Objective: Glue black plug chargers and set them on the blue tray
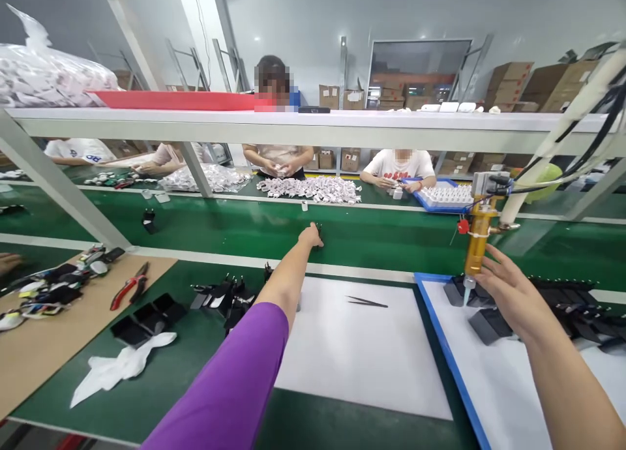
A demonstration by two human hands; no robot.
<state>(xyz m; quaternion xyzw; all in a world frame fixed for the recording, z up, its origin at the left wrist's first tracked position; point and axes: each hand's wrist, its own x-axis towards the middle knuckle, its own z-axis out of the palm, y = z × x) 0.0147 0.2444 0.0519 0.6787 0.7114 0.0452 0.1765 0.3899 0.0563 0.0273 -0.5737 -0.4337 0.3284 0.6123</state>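
My left hand (310, 236) reaches far forward over the green conveyor belt (381, 238), fingers closed around a small black plug piece (319, 235). At the right, my right hand (508, 287) is beside an amber-barrelled glue dispenser (479, 241). Its fingers are spread, with the lower fingertips at the barrel; whether they press on it is unclear. The dispenser's pale nozzle (468, 291) points down in front of black housings (490, 325) in a blue-rimmed tray (443, 352). Black tweezers (368, 302) lie on a white sheet (362, 359) between my arms.
Black plug parts (227, 297), open black housings (149, 319) and a white cloth (122, 365) lie left. Red-handled pliers (130, 287) rest on brown board. A shelf (313, 130) spans overhead. Across the belt, several people sit by heaped white parts (313, 189).
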